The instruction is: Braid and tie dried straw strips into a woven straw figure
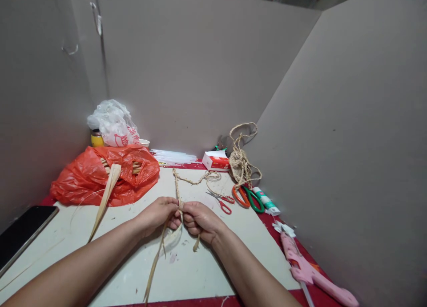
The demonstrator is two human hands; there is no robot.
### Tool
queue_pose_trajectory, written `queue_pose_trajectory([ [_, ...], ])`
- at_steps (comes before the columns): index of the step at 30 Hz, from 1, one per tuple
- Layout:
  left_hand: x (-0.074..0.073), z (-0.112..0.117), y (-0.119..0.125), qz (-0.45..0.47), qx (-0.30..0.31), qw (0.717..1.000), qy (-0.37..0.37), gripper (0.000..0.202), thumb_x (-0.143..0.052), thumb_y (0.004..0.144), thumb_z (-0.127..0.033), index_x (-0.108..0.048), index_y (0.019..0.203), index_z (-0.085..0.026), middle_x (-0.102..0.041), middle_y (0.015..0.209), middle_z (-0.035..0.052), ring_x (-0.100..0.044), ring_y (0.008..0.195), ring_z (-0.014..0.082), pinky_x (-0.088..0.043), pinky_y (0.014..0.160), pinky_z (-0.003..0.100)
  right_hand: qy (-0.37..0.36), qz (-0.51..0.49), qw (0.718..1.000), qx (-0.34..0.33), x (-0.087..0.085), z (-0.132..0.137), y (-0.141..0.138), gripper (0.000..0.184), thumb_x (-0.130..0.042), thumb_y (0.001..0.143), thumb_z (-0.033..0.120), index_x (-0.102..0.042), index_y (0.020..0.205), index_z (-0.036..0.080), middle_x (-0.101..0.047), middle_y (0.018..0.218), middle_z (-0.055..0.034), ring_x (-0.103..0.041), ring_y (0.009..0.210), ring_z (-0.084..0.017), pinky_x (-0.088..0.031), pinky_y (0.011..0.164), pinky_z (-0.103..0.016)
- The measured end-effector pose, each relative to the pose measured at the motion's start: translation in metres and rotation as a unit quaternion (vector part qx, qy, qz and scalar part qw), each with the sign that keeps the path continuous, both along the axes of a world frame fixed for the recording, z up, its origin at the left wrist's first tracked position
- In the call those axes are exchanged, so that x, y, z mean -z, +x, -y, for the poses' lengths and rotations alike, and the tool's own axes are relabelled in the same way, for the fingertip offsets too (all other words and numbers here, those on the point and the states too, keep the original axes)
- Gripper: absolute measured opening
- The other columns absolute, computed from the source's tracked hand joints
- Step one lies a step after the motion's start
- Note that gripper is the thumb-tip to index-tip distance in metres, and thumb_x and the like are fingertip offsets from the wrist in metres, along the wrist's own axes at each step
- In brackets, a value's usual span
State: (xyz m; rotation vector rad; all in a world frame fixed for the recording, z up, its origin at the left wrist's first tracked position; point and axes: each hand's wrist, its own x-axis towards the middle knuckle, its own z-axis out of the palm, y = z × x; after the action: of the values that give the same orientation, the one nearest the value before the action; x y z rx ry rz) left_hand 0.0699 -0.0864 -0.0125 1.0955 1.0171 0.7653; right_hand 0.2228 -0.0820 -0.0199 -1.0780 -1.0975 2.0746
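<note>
My left hand (159, 213) and my right hand (199, 219) meet at the middle of the white board (133, 262), fingers curled and pinched on pale dried leaf strips (167, 240). From the pinch a twisted cord of the same material (176, 187) runs away from me across the board. Loose strip ends hang from my fingers toward the near edge.
A red plastic bag (100, 175) with sticks and a long leaf strip lies at the left. Small red scissors (222, 200), orange and green scissors (248, 198), a glue tube (265, 200), a twine bundle (240, 162), a pink glue gun (310, 271) and a dark phone (23, 231) surround the board.
</note>
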Motion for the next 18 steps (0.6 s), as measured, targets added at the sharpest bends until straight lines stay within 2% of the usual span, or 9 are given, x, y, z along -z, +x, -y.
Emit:
queue_pose_trajectory([
  [2,0.003,0.001,0.0,0.036,0.031,0.998,-0.029,0.012,-0.051,0.07,-0.024,-0.052,0.077,-0.014,-0.054,0.063,-0.0001,-0.047,0.044,0.0075,-0.04,0.048,0.023,0.004,-0.004,1.0,-0.021,-0.001,-0.001,0.002,0.024,-0.059,0.074,0.035,-0.052,0.066,0.013,-0.025,0.041,0.0119,-0.009,0.035,-0.001,-0.004,0.033,-0.017],
  [5,0.003,-0.001,-0.003,0.024,0.057,0.998,-0.007,0.014,-0.052,0.072,-0.026,-0.054,0.071,-0.012,-0.053,0.061,0.0004,-0.042,0.041,0.0049,-0.036,0.043,0.02,0.007,-0.008,0.999,-0.052,-0.001,-0.003,0.004,0.024,-0.06,0.074,0.034,-0.053,0.068,0.012,-0.023,0.042,0.0122,-0.008,0.036,-0.001,-0.004,0.033,-0.017],
  [11,0.002,-0.008,-0.013,0.005,0.091,0.996,-0.004,0.015,-0.057,0.067,-0.024,-0.061,0.074,-0.01,-0.046,0.049,-0.0037,-0.038,0.039,0.0051,-0.032,0.04,0.019,0.002,-0.018,0.997,-0.073,0.003,-0.01,0.012,0.021,-0.058,0.075,0.031,-0.051,0.066,0.013,-0.025,0.045,0.0107,-0.011,0.036,-0.002,-0.005,0.032,-0.017],
  [15,0.003,-0.009,-0.013,0.007,0.087,0.996,-0.013,0.016,-0.058,0.064,-0.022,-0.062,0.074,-0.01,-0.049,0.05,-0.0022,-0.042,0.042,0.0063,-0.038,0.045,0.021,0.006,-0.003,0.997,-0.071,0.005,-0.012,0.015,0.022,-0.057,0.076,0.031,-0.05,0.064,0.014,-0.031,0.044,0.0094,-0.014,0.034,-0.002,-0.006,0.032,-0.018],
  [18,0.003,-0.008,-0.011,0.016,0.086,0.996,-0.03,0.017,-0.061,0.06,-0.02,-0.06,0.074,-0.011,-0.056,0.061,0.0013,-0.049,0.049,0.0077,-0.041,0.049,0.022,0.021,0.02,0.997,-0.067,0.004,-0.011,0.014,0.021,-0.057,0.076,0.031,-0.051,0.065,0.014,-0.034,0.043,0.0087,-0.016,0.032,-0.002,-0.007,0.031,-0.018],
])
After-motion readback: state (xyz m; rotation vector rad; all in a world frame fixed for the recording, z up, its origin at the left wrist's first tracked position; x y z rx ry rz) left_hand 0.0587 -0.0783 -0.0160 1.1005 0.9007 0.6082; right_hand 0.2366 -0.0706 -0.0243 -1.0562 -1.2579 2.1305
